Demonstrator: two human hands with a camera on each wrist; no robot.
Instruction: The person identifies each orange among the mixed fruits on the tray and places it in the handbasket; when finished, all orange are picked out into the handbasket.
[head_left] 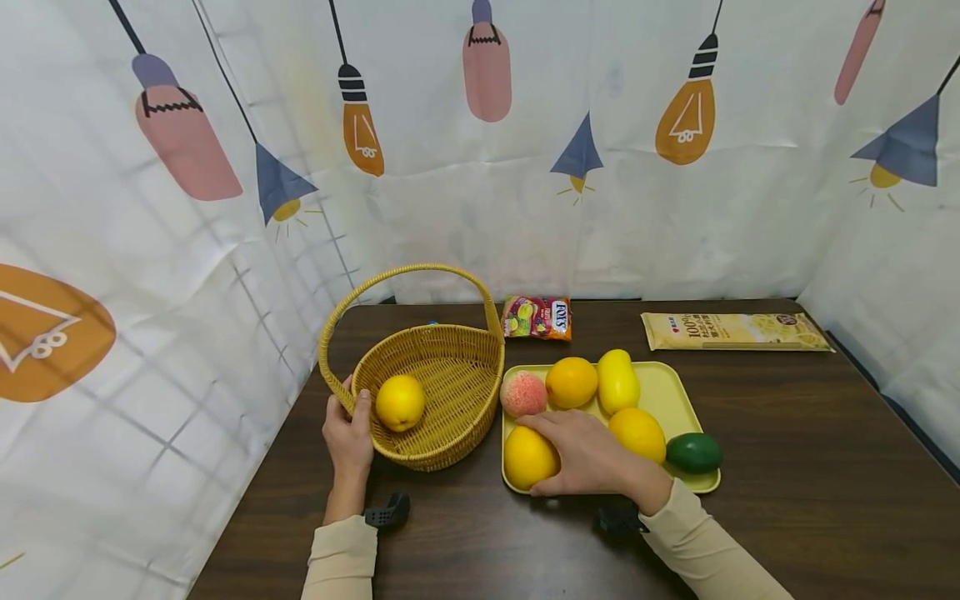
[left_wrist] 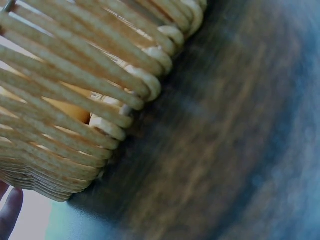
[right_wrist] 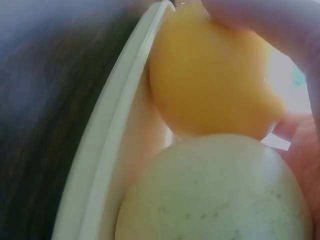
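Observation:
At the left of a yellow wicker basket (head_left: 465,417), my left hand (head_left: 350,433) grips the rim near the handle's base. Inside the basket lies one orange (head_left: 401,402). My right hand (head_left: 592,457) has its thumb and fingers around another orange (head_left: 529,458) at the near left corner of a pale yellow tray (head_left: 670,392). The right wrist view shows this orange (right_wrist: 215,75) beside the tray's wall, with a pale greenish round fruit (right_wrist: 215,195) close to it. That pale fruit is hidden behind my hand in the head view.
The tray also holds a peach (head_left: 523,393), two oranges (head_left: 572,382), a long yellow fruit (head_left: 618,382) and a dark green fruit (head_left: 694,453) at its right edge. Behind are a small snack bag (head_left: 537,317) and a long golden packet (head_left: 735,331) on the dark table (head_left: 817,467).

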